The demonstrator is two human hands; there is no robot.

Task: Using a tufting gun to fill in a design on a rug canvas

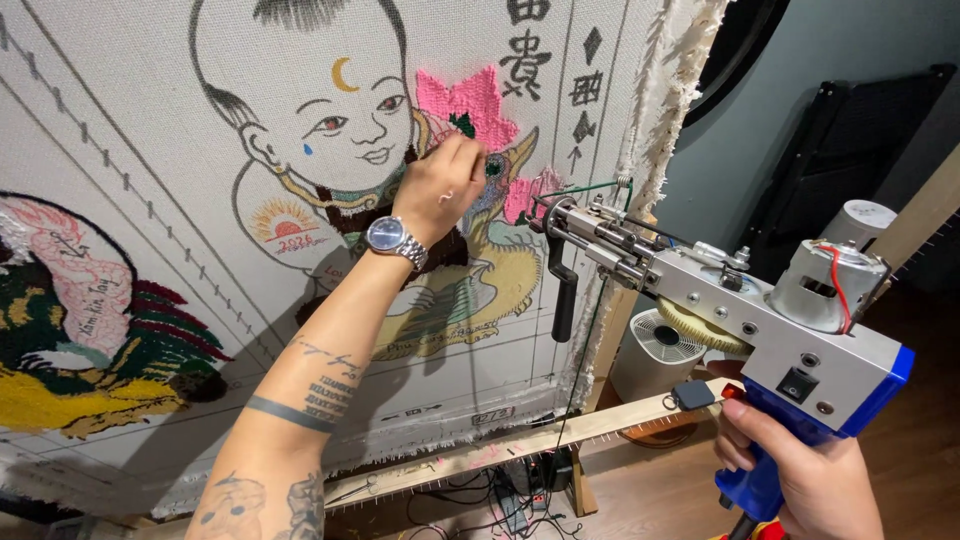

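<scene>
My left hand [445, 180], with a silver wristwatch [392, 238] on its wrist, is raised against the stretched tufting cloth [140, 180]. Its fingertips pinch at a small dark green tufted spot [494, 167] just below the pink tufted flower [465, 100]. My right hand [800, 470] grips the blue handle of a tufting gun [740, 300], held away from the cloth at the right. The gun's needle end [555, 212] points toward the cloth near a small pink tufted patch [525, 195]. Green yarn runs to the gun's tip.
The cloth carries a drawn child figure and a partly tufted rooster [90, 330] at the left. A wooden frame bar [560, 435] runs below it. Cables [500, 495] lie on the wood floor under the frame. A white round fan [660, 350] stands behind the frame.
</scene>
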